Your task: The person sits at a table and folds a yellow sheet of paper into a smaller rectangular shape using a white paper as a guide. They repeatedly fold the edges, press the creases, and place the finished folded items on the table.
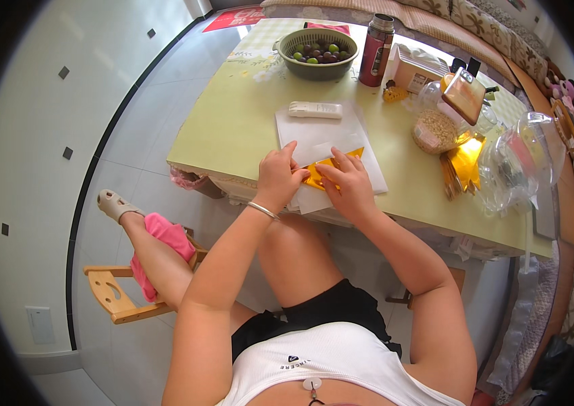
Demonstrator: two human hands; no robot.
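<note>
A folded piece of shiny gold paper [356, 153] lies between my hands at the table's near edge, over white sheets of paper [363, 128]. My left hand [277, 177] has its thumb against the paper's left end; the index finger sticks up and the other fingers are curled. From the right, my right hand [349, 180] grips the gold paper, its bent fingers pressed on top. Its thumb is mostly hidden. Beyond them, a white oblong object [315, 109] rests on the sheets; I cannot tell its kind.
On the table [233, 128] stand a green colander [317, 66] of grapes and a dark red thermos [376, 51]. To the right are a tissue box [414, 69], a phone [463, 97], a jar [434, 131], a gold paper stack [466, 166] and clear plastic packaging [518, 162]. A wooden stool [108, 294] stands left.
</note>
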